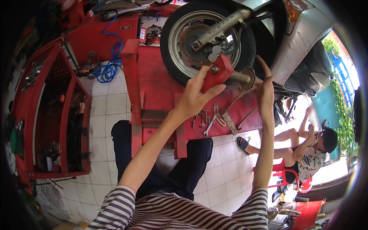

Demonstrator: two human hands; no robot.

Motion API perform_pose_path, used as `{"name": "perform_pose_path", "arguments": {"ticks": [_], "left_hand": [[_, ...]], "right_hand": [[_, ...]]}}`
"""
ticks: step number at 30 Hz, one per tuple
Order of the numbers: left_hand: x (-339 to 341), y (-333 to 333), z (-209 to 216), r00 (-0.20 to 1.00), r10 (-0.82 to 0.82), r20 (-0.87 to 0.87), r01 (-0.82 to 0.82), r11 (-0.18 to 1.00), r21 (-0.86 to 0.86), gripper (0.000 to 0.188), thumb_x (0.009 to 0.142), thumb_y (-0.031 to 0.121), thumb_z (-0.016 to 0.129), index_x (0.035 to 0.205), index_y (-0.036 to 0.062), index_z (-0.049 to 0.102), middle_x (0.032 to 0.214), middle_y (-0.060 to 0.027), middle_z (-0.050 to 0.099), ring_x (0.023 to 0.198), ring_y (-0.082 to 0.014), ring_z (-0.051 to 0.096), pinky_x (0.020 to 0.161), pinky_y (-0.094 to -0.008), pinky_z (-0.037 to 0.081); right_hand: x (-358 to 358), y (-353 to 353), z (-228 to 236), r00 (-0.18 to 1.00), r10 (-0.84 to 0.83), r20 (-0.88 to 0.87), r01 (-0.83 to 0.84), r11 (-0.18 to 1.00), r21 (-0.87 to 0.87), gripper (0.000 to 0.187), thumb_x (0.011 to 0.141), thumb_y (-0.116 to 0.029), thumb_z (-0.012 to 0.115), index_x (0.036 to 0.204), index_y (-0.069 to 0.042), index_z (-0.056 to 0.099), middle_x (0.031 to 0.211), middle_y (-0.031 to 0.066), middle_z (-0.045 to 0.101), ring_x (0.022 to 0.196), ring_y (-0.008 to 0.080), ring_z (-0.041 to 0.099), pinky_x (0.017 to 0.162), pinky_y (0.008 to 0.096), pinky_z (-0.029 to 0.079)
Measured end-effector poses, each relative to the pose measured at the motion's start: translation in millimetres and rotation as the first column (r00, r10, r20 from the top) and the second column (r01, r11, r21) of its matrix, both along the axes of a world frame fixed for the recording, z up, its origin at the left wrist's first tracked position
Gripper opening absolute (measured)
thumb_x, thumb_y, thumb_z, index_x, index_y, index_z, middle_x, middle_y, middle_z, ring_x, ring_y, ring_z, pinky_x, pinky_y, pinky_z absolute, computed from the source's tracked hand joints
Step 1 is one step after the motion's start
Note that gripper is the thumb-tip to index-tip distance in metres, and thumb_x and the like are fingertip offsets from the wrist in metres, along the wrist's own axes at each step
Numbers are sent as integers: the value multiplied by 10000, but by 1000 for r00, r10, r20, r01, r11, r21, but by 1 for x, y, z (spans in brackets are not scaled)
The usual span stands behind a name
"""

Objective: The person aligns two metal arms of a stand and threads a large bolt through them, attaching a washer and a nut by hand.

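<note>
My left hand [193,96] grips a red metal clamp block [219,74], thumb along its lower side. A threaded shaft [239,76] sticks out of the block toward the right and ends in a worn round plate [250,79]. Beside that plate is my right hand [264,88], fingers stretched out and apart; whether it touches the plate I cannot tell. Just beyond the block stands the front wheel [180,46] of a scooter, with its brake disc and fork leg. The red lift platform [153,76] lies under the wheel.
A wrench [210,125], several bolts and curved metal pieces lie on the platform. Red tool shelves [63,111] stand at the left, near a coiled blue air hose [109,71]. At the right, another person [303,149] sits on a red chair. The floor is tiled.
</note>
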State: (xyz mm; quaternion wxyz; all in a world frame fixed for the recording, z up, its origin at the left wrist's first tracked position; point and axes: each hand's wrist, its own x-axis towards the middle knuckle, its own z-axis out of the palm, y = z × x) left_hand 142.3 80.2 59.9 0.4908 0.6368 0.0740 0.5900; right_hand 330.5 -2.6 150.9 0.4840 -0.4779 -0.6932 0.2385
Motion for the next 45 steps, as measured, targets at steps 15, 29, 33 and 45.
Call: {"name": "perform_pose_path", "arguments": {"ticks": [15,29,33,45], "left_hand": [[3,1,-2,1000,20,6,-20,1000,1,389,944,259,663,1178,-3,496,725,14,504,638,-48,409,565,-229,345],[3,-1,-1,1000,-6,-13,6,1000,-13,426,949,288,659,1197,-13,486,717,15,503,640,-48,404,564,-234,346],[0,2,-4,1000,14,-27,-14,1000,-9,440,949,281,661,1215,-21,483,715,18,505,635,-45,406,558,-232,343],[1,0,-3,999,-29,-25,28,997,-76,428,932,242,685,1235,-4,510,896,-63,639,765,-98,529,704,-254,446]], "right_hand": [[7,-15,-23,1000,25,18,-20,973,-229,904,939,-735,337,1492,-22,297,1387,154,509,1170,251,584,936,360,492],[-11,-11,-18,992,-48,113,29,986,164,672,952,-284,659,1482,-51,319,1306,130,582,1147,195,600,862,297,513],[-5,0,-17,969,-147,198,117,981,156,564,935,-203,674,1403,-22,417,1252,133,607,1036,193,644,768,277,532],[-19,4,-8,900,-273,339,104,891,442,557,1042,-291,484,1472,1,286,1170,164,650,992,219,670,832,327,530]]}}
